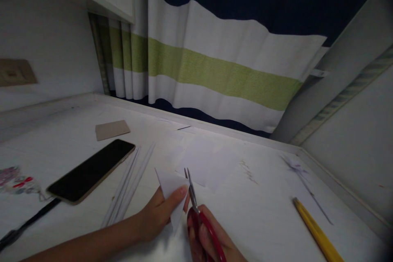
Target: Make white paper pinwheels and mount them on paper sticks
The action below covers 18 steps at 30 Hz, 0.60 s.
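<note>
Between the thumb and fingers of my left hand (159, 213) is a folded piece of white paper (172, 186), roughly triangular, with its pointed lower end hanging down. My right hand (211, 233) grips a pair of scissors (211, 229) by its red handles. The metal blades point up and away, slightly apart, beside the paper's right edge. Whether the blades touch the paper I cannot tell. Beyond both hands, flat white paper sheets (196, 159) lie on the white table (245, 221).
Left of my hands lie thin white paper strips (129, 184), a black-screened phone (92, 170) with a beaded charm (23, 182), and a beige card (112, 129). A yellow pencil-like stick (316, 229) and a thin stick with paper on it (313, 192) lie right. A striped curtain (215, 65) hangs behind.
</note>
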Motion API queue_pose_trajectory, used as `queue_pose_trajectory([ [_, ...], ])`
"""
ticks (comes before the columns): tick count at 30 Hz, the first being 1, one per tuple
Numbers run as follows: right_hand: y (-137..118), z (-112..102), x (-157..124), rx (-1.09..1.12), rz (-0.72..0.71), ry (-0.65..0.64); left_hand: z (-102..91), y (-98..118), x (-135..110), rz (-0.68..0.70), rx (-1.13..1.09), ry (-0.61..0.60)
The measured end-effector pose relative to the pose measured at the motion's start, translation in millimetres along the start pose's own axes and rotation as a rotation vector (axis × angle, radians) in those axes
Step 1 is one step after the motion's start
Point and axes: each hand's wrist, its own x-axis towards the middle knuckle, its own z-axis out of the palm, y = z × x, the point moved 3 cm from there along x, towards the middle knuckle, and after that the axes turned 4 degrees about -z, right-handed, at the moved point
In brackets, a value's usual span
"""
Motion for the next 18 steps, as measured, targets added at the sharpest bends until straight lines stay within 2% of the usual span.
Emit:
queue_pose_trajectory([
  [18, 8.0, 5.7, 1.4, 0.036, -0.05, 0.148, -0.8, -2.4, 3.1, -0.036, -0.037, -0.013],
])
